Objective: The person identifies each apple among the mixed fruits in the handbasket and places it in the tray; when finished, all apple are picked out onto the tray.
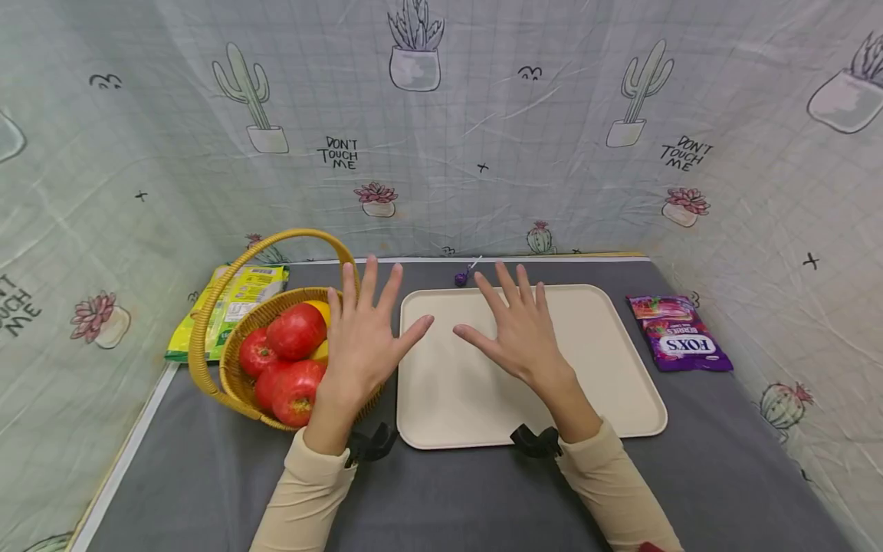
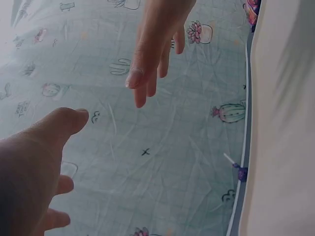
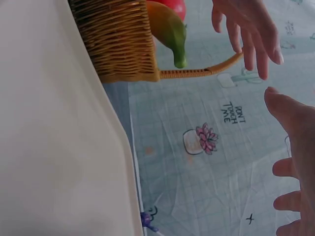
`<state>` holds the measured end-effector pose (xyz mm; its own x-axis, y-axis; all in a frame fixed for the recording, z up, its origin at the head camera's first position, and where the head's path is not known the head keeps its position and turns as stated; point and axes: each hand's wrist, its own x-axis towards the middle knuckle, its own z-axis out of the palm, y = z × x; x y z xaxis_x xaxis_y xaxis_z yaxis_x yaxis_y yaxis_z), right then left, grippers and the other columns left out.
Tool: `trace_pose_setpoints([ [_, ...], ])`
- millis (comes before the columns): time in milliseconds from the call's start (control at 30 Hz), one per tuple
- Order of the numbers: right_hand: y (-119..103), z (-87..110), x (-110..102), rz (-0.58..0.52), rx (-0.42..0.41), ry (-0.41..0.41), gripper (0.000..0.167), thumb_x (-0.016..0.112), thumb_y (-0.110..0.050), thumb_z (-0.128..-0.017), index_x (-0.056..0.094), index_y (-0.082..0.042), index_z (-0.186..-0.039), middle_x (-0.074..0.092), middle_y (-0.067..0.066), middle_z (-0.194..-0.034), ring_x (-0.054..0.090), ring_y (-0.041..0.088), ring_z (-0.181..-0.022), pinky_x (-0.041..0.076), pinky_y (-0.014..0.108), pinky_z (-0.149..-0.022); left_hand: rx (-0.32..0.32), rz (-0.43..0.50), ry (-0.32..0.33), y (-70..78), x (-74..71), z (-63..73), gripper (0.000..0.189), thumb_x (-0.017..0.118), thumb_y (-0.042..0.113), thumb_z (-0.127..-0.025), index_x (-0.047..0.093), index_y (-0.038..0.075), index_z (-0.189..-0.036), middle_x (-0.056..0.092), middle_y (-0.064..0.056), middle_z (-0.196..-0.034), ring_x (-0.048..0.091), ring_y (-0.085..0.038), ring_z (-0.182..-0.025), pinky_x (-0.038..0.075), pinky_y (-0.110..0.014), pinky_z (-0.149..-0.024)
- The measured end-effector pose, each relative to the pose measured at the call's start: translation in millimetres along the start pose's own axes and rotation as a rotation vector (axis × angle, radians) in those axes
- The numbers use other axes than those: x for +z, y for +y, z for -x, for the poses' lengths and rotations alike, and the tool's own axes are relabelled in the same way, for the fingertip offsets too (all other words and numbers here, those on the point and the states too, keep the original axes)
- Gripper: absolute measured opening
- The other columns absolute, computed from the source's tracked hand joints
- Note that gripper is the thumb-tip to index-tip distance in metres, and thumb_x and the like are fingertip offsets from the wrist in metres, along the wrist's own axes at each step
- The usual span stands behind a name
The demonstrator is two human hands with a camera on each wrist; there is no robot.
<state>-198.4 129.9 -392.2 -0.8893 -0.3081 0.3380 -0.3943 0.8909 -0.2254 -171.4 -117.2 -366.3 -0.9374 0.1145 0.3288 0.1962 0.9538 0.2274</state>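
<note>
Left hand: empty, fingers straight and spread, palm down; whether it brushes the basket handle cannot be told. Right hand: likewise free, fanned above the tray, which lies flat beneath it, bare surface upward, presumably to receive items within reach of both hands. Wicker basket: beside and partly under the left hand, handle upright; its wall appears to keep the round red fruits and a yellow, green-tipped fruit from rolling. Yellow-green packet: to the left hand's left, beyond the basket, partly hidden by it. Purple lollipop: ahead of and between the hands, past the tray's far rim. Purple packet: to the right hand's right, lying flat, FOX'S label inverted. Surface: dark grey cloth. Room: pale sheeting ahead and on both sides, printed with cacti, succulents and "DON'T TOUCH ME".
</note>
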Motion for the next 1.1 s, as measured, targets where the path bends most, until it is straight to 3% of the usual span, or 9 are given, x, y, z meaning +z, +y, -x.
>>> trace_pose_setpoints([
  [200, -9, -5.2, -4, -0.010, -0.013, 0.000, 0.088, 0.051, -0.075, -0.087, 0.028, -0.029, -0.159, 0.017, 0.009, -0.168, 0.008, 0.040, -0.156, 0.013, 0.070, -0.119, -0.003, 0.036, 0.035, -2.0, -14.1, 3.8, 0.089, 0.045, 0.075, -0.090, 0.021, 0.026, -0.161, 0.005, -0.010, -0.170, -0.001, -0.043, -0.156, 0.010, -0.068, -0.120],
  [533, -23, -11.9, -8, -0.044, -0.053, 0.021, 0.088, 0.054, -0.073, -0.087, 0.031, -0.027, -0.158, 0.019, 0.010, -0.168, 0.014, 0.042, -0.155, 0.017, 0.068, -0.119, 0.015, 0.087, 0.162, -5.2, -38.1, 13.3, 0.085, 0.057, 0.063, -0.091, 0.028, 0.022, -0.159, 0.015, -0.014, -0.168, 0.003, -0.042, -0.156, 0.013, -0.067, -0.120],
  [733, -34, -17.0, -9, -0.066, -0.083, 0.029, 0.088, 0.054, -0.073, -0.087, 0.030, -0.027, -0.159, 0.020, 0.009, -0.168, 0.015, 0.040, -0.155, 0.018, 0.066, -0.120, 0.062, 0.148, 0.291, -7.4, -52.0, 20.9, 0.079, 0.063, 0.053, -0.092, 0.034, 0.018, -0.157, 0.022, -0.015, -0.167, 0.008, -0.041, -0.156, 0.016, -0.065, -0.120],
  [1100, -52, -20.7, -7, -0.122, -0.111, 0.014, 0.088, 0.055, -0.072, -0.086, 0.029, -0.029, -0.159, 0.022, 0.008, -0.167, 0.018, 0.039, -0.154, 0.020, 0.064, -0.120, 0.122, 0.225, 0.591, -18.2, -76.3, 35.1, 0.072, 0.049, 0.061, -0.097, 0.051, 0.008, -0.146, 0.043, -0.021, -0.153, 0.031, -0.044, -0.148, 0.033, -0.067, -0.112],
])
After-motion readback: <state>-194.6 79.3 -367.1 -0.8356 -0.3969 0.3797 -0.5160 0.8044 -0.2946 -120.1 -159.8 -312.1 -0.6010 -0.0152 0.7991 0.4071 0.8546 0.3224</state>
